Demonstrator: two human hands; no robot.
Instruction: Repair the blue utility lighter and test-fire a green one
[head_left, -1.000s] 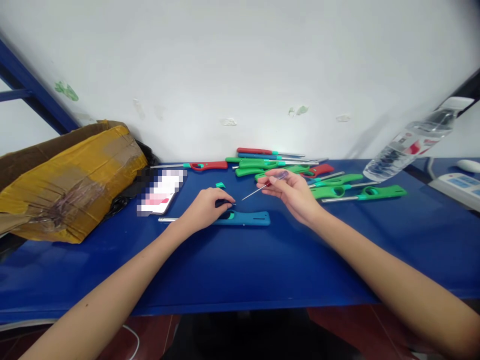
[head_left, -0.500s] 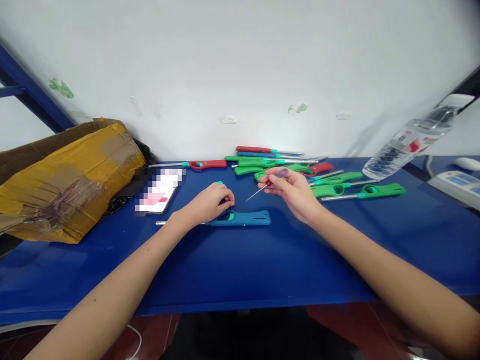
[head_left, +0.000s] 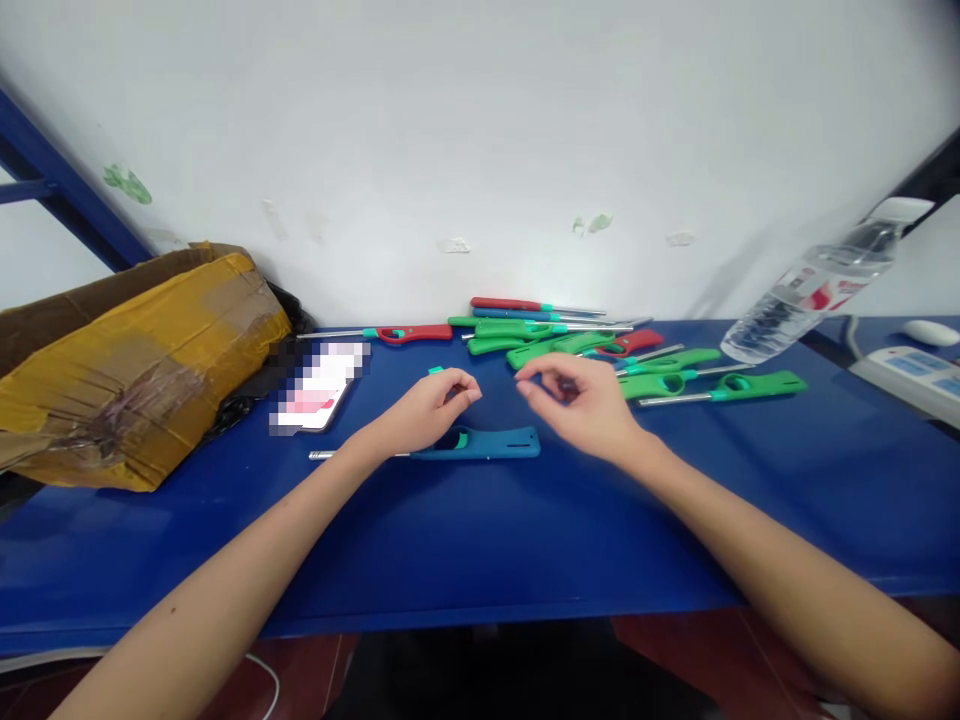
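My left hand (head_left: 429, 408) hovers just above the blue long-nosed lighter (head_left: 491, 443), which lies flat on the blue table (head_left: 480, 540). Its thumb and fingers are pinched around a small dark part that is mostly hidden. My right hand (head_left: 589, 400) is curled and blurred, a short way right of the left fingertips. A dark bit of the small screwdriver's handle shows inside it, and its thin shaft is out of sight. A small teal piece (head_left: 436, 371) lies just behind my left hand.
Several green, red and blue lighters (head_left: 600, 350) are piled at the back by the wall. A phone (head_left: 319, 388) and a taped cardboard box (head_left: 127, 365) lie to the left. A water bottle (head_left: 814, 292) and a power strip (head_left: 911, 372) sit to the right.
My right hand turned over and dropped toward my left hand, so the screwdriver shaft no longer shows. My left hand lifted slightly off the blue lighter, which stayed in place.
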